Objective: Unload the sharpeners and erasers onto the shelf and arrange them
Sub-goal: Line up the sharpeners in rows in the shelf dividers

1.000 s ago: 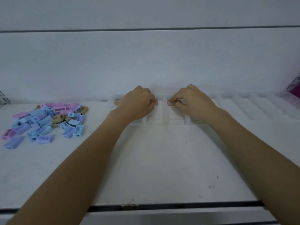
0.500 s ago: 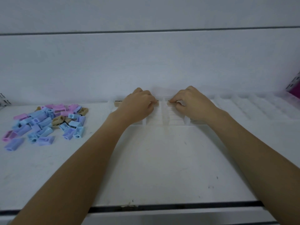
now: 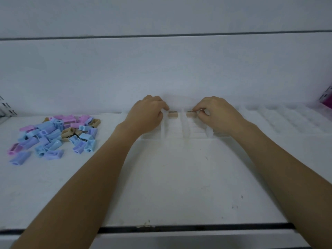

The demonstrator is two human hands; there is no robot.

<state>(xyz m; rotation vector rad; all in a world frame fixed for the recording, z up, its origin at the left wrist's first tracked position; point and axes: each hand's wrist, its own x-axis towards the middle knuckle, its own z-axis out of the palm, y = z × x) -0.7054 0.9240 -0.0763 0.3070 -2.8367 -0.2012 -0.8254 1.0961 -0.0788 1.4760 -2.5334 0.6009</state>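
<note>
Tan plastic sharpener (image 3: 173,114), a small block, sits in a slot of the clear ribbed plastic tray (image 3: 269,121) at the back of the white shelf (image 3: 170,186), with a second tan sharpener (image 3: 190,114) in the next slot to its right. Half a second ago fingers covered the first block; now it shows whole, the left hand (image 3: 145,115) having drawn slightly leftward. That hand's fingers are curled, tips just beside the block, and whether its grip holds anything I cannot tell. The right hand (image 3: 219,115) pinches the second tan sharpener at its right end. Well to the left, the loose pile of blue, purple, pink and tan sharpeners (image 3: 53,135) lies unchanged.
</note>
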